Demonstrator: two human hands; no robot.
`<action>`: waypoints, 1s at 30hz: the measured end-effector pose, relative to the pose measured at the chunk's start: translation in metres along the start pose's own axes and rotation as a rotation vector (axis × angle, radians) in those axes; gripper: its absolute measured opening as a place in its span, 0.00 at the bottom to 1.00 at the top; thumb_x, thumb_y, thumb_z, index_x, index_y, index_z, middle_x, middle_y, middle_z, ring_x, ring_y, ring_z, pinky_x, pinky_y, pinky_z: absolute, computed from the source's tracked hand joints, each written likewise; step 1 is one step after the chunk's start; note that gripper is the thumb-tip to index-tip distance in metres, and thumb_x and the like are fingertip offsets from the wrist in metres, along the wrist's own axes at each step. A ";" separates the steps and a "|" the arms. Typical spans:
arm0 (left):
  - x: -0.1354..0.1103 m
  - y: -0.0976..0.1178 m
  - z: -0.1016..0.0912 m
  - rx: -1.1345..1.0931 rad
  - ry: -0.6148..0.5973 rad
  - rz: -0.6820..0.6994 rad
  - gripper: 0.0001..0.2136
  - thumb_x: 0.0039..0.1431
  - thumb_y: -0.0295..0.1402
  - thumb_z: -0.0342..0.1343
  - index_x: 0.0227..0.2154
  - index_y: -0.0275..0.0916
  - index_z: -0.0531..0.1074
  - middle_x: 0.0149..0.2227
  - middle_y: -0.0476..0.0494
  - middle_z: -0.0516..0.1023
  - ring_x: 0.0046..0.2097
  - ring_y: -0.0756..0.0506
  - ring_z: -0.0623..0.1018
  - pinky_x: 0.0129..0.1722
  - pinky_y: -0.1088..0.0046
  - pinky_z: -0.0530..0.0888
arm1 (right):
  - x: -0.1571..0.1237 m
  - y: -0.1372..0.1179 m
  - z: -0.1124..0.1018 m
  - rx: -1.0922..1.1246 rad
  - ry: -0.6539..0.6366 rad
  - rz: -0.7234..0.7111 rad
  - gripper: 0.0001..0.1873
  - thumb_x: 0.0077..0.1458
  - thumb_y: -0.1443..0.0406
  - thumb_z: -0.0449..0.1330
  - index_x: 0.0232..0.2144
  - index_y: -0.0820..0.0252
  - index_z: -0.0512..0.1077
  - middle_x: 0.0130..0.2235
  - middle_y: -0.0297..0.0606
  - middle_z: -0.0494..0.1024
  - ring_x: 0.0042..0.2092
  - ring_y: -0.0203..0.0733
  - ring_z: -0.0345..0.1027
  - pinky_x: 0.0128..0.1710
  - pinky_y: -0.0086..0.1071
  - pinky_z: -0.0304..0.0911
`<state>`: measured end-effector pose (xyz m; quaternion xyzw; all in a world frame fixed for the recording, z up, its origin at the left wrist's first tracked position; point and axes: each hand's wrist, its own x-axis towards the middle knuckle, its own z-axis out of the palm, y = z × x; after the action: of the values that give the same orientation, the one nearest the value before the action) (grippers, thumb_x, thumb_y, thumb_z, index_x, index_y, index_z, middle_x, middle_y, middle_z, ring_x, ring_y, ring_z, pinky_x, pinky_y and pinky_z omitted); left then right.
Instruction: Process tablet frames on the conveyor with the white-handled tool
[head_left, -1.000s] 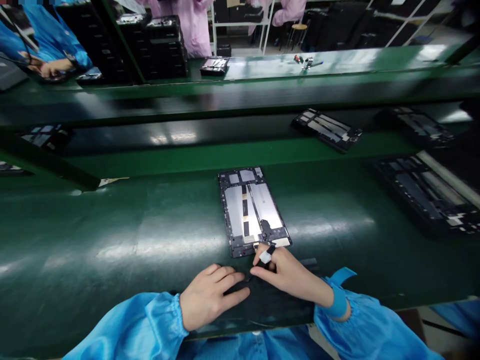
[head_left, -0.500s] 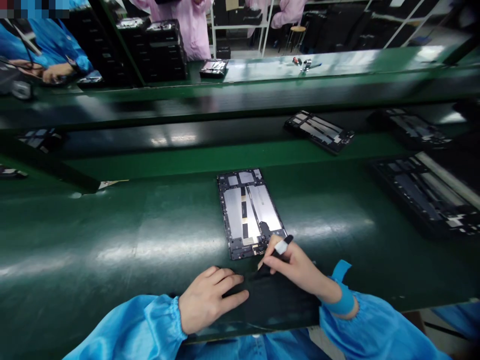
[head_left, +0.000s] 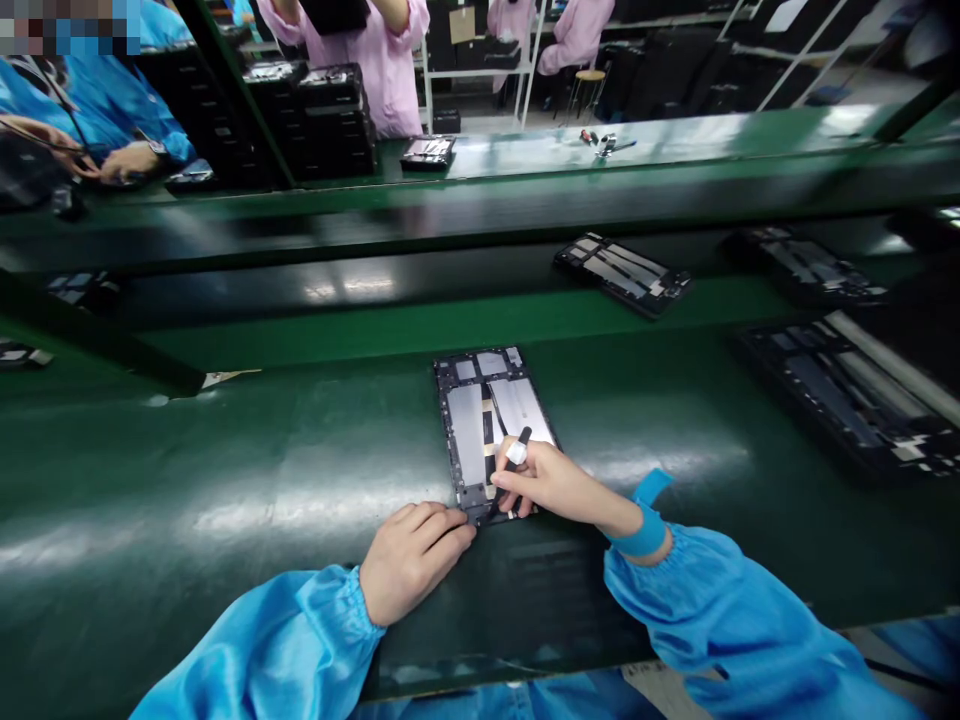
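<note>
While a tablet frame (head_left: 466, 430) lies flat and lengthwise on the green bench (head_left: 225, 480), its near edge just beside a dark mat (head_left: 525, 600), two hands work at its lower end. Silver panels fill the frame, with a narrow black-and-yellow strip between them.

Right hand (head_left: 544, 485): thumb and fingers pressed together, pinching a slim black tool (head_left: 523, 442) with a white band (head_left: 516, 453). The tool slants across the frame, its tip at the lower edge.

Left hand (head_left: 412, 560): fingers lying together, not gripping, resting on the frame's lower left corner, close to the tool tip.

Both forearms are in blue sleeves (head_left: 712, 600); a blue wrist strap (head_left: 637, 530) circles the right wrist.

Beyond: further tablet frames (head_left: 622, 275) lie on a lower shelf of the bench, well apart from the hands. At the far side stand stacked black trays (head_left: 330, 120) and a co-worker in a pink smock (head_left: 382, 70). Upper left, a co-worker's hand (head_left: 131, 162) shows below a blue sleeve.
</note>
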<state>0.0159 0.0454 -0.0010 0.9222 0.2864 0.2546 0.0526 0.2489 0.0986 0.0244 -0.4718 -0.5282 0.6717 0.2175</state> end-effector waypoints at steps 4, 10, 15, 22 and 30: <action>0.001 0.002 0.000 -0.007 0.022 -0.020 0.07 0.67 0.27 0.51 0.44 0.37 0.72 0.41 0.44 0.79 0.40 0.47 0.75 0.38 0.71 0.71 | -0.001 -0.002 0.000 -0.003 -0.011 0.015 0.21 0.48 0.50 0.66 0.29 0.60 0.64 0.22 0.31 0.75 0.27 0.41 0.77 0.21 0.25 0.69; 0.001 0.002 0.000 -0.014 0.013 -0.024 0.07 0.67 0.27 0.52 0.44 0.36 0.73 0.41 0.44 0.79 0.40 0.47 0.75 0.38 0.71 0.72 | -0.001 -0.001 0.001 -0.028 -0.009 0.009 0.18 0.51 0.53 0.65 0.29 0.60 0.65 0.22 0.31 0.75 0.28 0.40 0.77 0.22 0.25 0.69; 0.002 0.003 -0.001 -0.016 0.011 -0.026 0.07 0.66 0.26 0.52 0.43 0.36 0.73 0.41 0.44 0.79 0.40 0.47 0.75 0.39 0.71 0.71 | -0.002 -0.002 0.002 -0.042 -0.007 0.001 0.16 0.52 0.55 0.65 0.29 0.60 0.65 0.22 0.31 0.75 0.28 0.41 0.78 0.22 0.25 0.70; 0.001 0.002 0.000 -0.005 0.011 -0.025 0.07 0.66 0.26 0.52 0.44 0.35 0.73 0.41 0.43 0.79 0.41 0.47 0.75 0.38 0.70 0.71 | -0.002 -0.004 0.002 -0.061 0.000 0.023 0.13 0.53 0.58 0.64 0.29 0.60 0.65 0.22 0.31 0.75 0.28 0.41 0.78 0.23 0.26 0.69; 0.001 0.002 0.000 0.009 -0.001 -0.025 0.07 0.67 0.27 0.51 0.44 0.36 0.72 0.41 0.43 0.79 0.41 0.47 0.75 0.38 0.71 0.72 | -0.002 -0.003 0.003 -0.051 0.005 0.013 0.12 0.53 0.59 0.64 0.29 0.60 0.66 0.22 0.31 0.75 0.29 0.40 0.78 0.22 0.24 0.69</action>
<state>0.0175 0.0439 0.0001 0.9189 0.2988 0.2523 0.0518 0.2464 0.0964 0.0277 -0.4825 -0.5413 0.6582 0.2023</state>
